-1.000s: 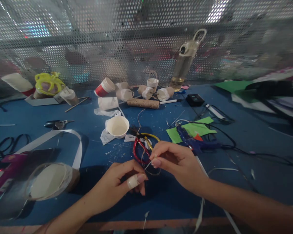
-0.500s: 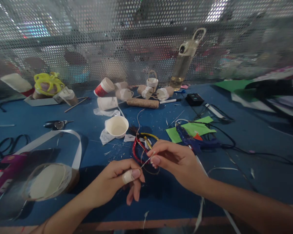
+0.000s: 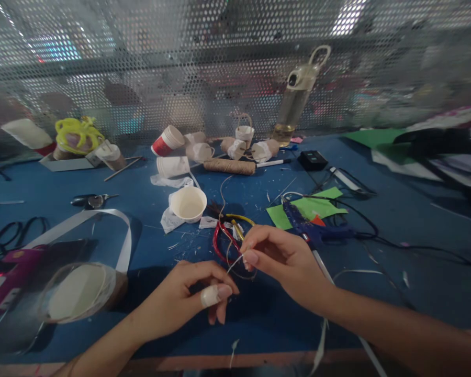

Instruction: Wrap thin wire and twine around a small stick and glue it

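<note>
A thin pale strand of twine [image 3: 234,263] stretches at a slant between my two hands. My right hand [image 3: 284,262] pinches its upper end between thumb and fingertips. At the lower end, the strand runs behind the index finger of my left hand [image 3: 196,293], whose thumb wears a beige bandage and presses toward the fingers. Just beyond lie pliers [image 3: 216,246] with one red and one yellow handle, partly covered by my right hand. A brown length of twine [image 3: 223,201] trails from the twine roll [image 3: 230,167] down across the pliers.
A white paper cup [image 3: 188,204] stands beyond my left hand. A blue glue gun [image 3: 314,230] lies on green paper at right. At left are a wrapped cup [image 3: 115,288], white ribbon [image 3: 125,246] and a purple tool [image 3: 18,272]. Small baskets [image 3: 244,133] and a bottle [image 3: 294,104] line the mesh.
My left hand has shifted slightly right, its thumb and index fingertip now farther along. The strand between the hands looks slightly bent. My right hand has barely moved.
</note>
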`<state>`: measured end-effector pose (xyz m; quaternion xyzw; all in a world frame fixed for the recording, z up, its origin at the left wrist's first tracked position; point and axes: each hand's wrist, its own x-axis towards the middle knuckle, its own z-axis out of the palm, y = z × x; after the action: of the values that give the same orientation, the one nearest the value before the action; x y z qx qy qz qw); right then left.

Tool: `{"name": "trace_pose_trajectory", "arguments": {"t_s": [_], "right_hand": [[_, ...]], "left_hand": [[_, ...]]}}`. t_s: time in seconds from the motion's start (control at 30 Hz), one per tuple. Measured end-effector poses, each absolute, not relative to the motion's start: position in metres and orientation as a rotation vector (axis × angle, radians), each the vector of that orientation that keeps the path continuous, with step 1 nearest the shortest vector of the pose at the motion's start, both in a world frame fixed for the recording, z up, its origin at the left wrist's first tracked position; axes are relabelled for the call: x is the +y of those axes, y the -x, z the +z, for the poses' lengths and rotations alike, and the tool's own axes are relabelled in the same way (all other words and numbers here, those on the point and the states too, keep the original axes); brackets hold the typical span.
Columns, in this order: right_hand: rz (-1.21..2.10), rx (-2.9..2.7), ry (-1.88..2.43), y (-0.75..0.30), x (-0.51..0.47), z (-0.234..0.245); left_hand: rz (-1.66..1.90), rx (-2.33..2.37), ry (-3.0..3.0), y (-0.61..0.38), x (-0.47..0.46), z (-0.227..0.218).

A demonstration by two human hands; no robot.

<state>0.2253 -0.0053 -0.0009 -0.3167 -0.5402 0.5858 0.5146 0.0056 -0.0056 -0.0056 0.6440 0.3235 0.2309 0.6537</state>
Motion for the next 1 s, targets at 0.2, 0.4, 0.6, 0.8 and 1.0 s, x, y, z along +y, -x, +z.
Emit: {"name": "trace_pose_trajectory", "arguments": {"t_s": [0.2,0.4,0.6,0.8,1.0], "right_hand": [[1.282,-1.303,0.924,-0.226,-0.0051,0.0042],[1.164,-1.348,0.919,-0.2249,-0.0074,0.0038],[1.087,-1.367,0.843,-0.2249,-0.0106,0.0016],[1.058,-1.402,0.748,-0.2268,-0.0101,0.0005],[1.135,-1.356,0.765,-0.225,-0.0074,0.0017]], "left_hand": [[0.747,0.937,-1.978,-0.006,-0.005,-0.009],[0.844,0.921,-2.179,-0.0022,-0.0049,-0.0109],[0.753,0.882,-1.685,-0.0029,-0.0057,-0.0049],[0.625,0.611,-1.137,-0.0075,0.0003,-0.0102],[0.521,0.607,-1.042,-0.0085,0.0001,-0.0087]]}}
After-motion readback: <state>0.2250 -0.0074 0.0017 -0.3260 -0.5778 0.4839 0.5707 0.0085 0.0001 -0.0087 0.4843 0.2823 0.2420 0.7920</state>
